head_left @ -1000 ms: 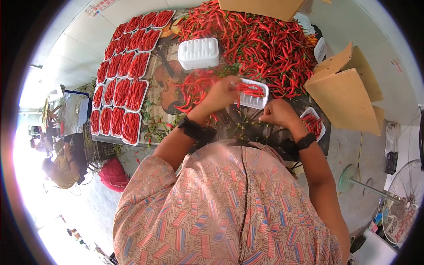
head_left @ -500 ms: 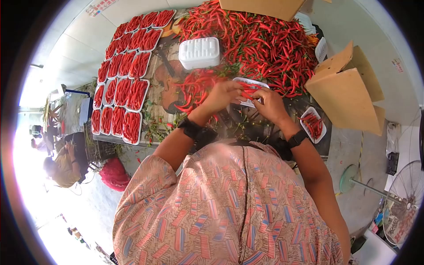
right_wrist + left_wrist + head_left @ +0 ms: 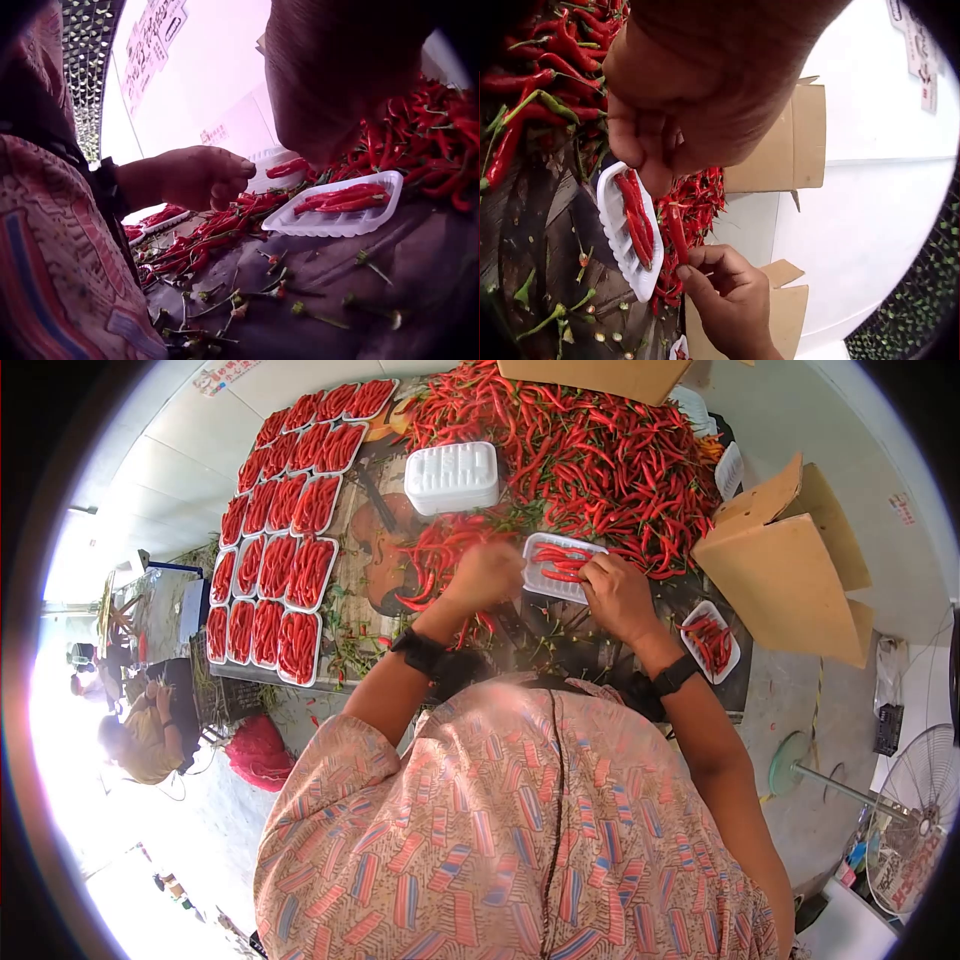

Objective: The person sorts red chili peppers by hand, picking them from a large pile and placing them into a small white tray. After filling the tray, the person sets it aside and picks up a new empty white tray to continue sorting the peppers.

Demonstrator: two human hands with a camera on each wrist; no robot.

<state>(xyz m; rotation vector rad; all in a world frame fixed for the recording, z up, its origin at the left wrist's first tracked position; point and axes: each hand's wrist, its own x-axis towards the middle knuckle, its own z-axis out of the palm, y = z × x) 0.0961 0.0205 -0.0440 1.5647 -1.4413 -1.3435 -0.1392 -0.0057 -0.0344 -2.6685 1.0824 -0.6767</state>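
Note:
A white foam tray (image 3: 540,582) lies before me with a few red chilies (image 3: 349,201) in it. My right hand (image 3: 620,598) is over the tray's right side. In the left wrist view its thumb and fingers pinch one red chili (image 3: 676,234) that shows no stem. To the left of the tray is my left hand (image 3: 485,577), blurred in the head view. The right wrist view shows its fingers (image 3: 219,174) curled, with nothing visible in them. A loose bunch of red chilies (image 3: 430,570) lies just beyond that hand.
A large chili heap (image 3: 620,470) covers the back right. Stacked white trays (image 3: 450,478) stand at the middle back, and rows of filled trays (image 3: 300,645) at left. Another tray with chilies (image 3: 710,642) and a cardboard box (image 3: 780,580) are on the right. Plucked stems (image 3: 240,307) litter the front.
My left hand first brought chilies over the tray, then met the right hand there, and has now drawn back left. The right hand moved in over the tray and now holds a chili.

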